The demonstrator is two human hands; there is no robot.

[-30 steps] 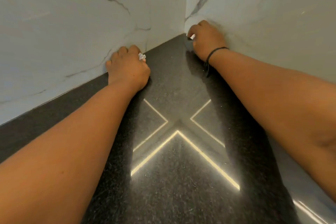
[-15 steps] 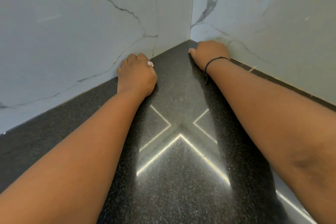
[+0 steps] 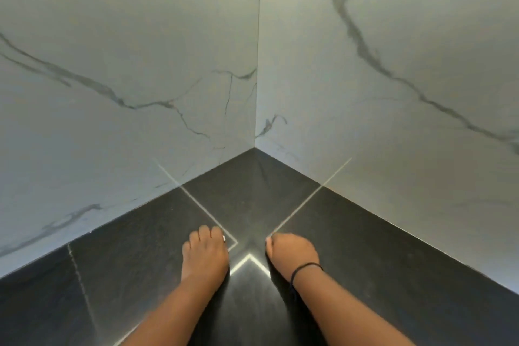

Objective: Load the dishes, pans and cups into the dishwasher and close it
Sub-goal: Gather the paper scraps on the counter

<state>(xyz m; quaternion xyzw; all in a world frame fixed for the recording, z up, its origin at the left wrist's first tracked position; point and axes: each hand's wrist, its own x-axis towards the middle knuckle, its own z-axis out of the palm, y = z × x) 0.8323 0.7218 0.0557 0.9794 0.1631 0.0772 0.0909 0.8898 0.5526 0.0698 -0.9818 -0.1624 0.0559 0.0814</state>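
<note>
Resting on the dark counter [image 3: 134,261], both fists are curled shut and hold nothing: left hand [image 3: 205,254], right hand [image 3: 292,254]. Loading seems not yet begun. No dishes, pans, cups or dishwasher show, so their place and axis cannot be told; the next move calls for finding them.

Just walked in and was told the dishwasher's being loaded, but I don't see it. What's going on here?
No loading is visible right now. A person rests both closed fists on a dark stone countertop in a corner between two marble-look walls. The left hand and right hand sit side by side, apart, knuckles down, holding nothing that shows. A black band circles the right wrist. No dishes, pans, cups or dishwasher are in view.
</note>
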